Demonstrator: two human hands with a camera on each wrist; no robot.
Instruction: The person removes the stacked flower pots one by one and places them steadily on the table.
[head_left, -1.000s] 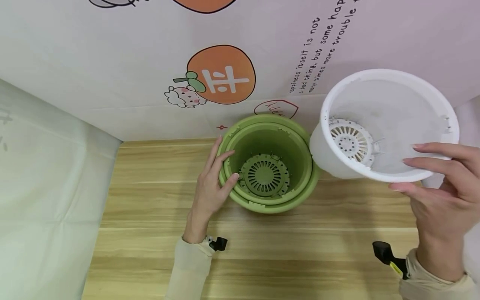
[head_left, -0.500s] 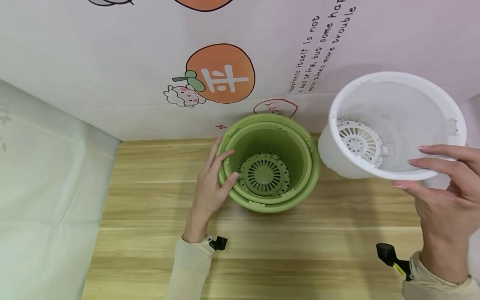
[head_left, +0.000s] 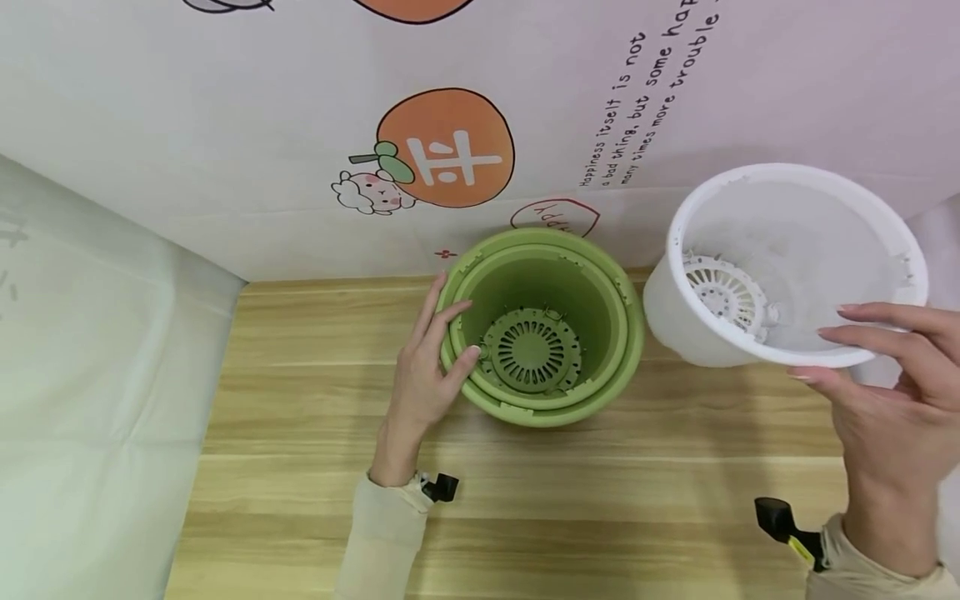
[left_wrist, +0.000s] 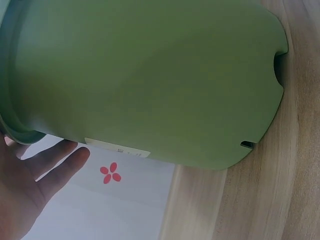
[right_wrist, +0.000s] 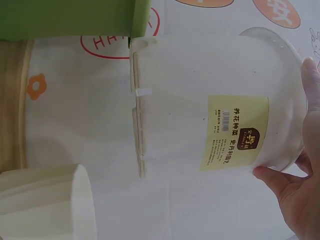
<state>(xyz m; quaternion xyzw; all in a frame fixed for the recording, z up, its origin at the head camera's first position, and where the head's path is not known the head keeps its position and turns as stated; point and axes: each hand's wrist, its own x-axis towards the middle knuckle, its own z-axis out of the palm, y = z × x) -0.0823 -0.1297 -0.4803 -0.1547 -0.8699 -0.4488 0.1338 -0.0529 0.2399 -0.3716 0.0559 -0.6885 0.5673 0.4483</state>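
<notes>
Right hand pinches tilted white pot (yellow label outside); left hand grips nested green pots on worktop.

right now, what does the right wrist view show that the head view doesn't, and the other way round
Only the right wrist view shows the printed label on the outside of the white pot. Only the head view shows the left hand at the rim of the green pots and the slotted base inside them. Both show the white pot, the right hand gripping its rim, and some green pot wall.
</notes>
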